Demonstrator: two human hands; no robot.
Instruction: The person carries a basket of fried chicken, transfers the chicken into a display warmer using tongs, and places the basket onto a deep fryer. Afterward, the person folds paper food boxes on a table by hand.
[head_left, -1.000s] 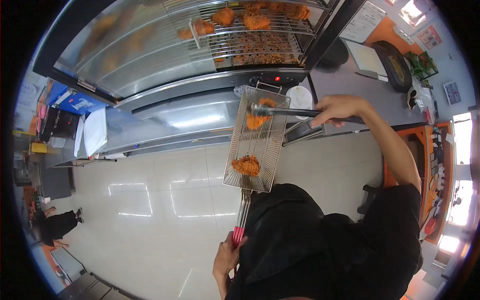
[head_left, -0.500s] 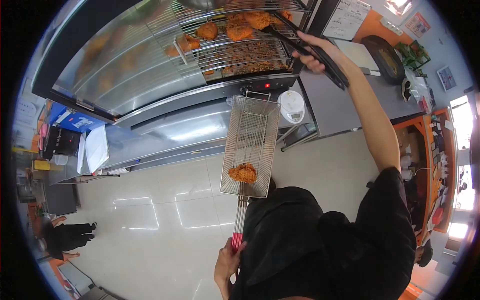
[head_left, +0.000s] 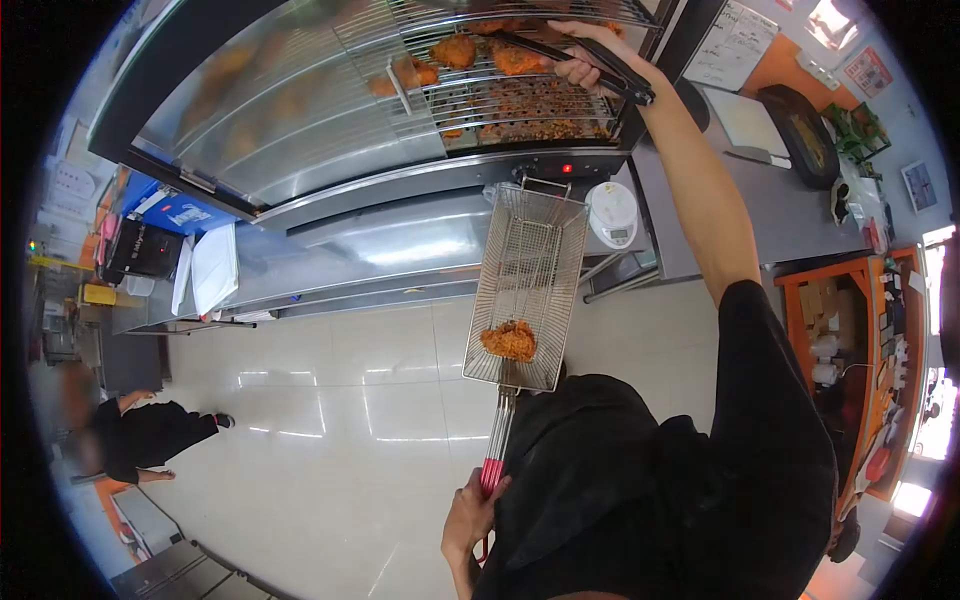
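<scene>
Head view shows us a long wire basket (head_left: 530, 250) hanging over the floor (head_left: 330, 400), with one browned, breaded piece (head_left: 510, 341) at its handle end and bare mesh beyond it. Our left hand (head_left: 472, 515) is closed around the basket's red grip (head_left: 492, 475), near our black clothing (head_left: 640, 500).

Our right hand (head_left: 590, 65) grips black tongs (head_left: 627, 88) at the opening of a glass-fronted cabinet (head_left: 490, 168). Inside, more breaded pieces (head_left: 454, 50) sit on a wire rack (head_left: 425, 106), and crumbs (head_left: 545, 105) cover the level below. The tong tips are near a piece at the back; the hand and tongs partly block our view there, so we can't tell whether they pinch it. A glass panel (head_left: 260, 130) stands across the cabinet's left side, blurring the pieces behind it.

Just right of the basket's far end we see a white scale (head_left: 611, 212). Farther right, the grey counter (head_left: 690, 215) carries a white board (head_left: 740, 120) and a dark oval tray (head_left: 795, 135). Left of the cabinet are a blue box (head_left: 175, 210) and white sheets (head_left: 215, 265). Another person (head_left: 150, 435), in dark clothes, is well apart at far left.
</scene>
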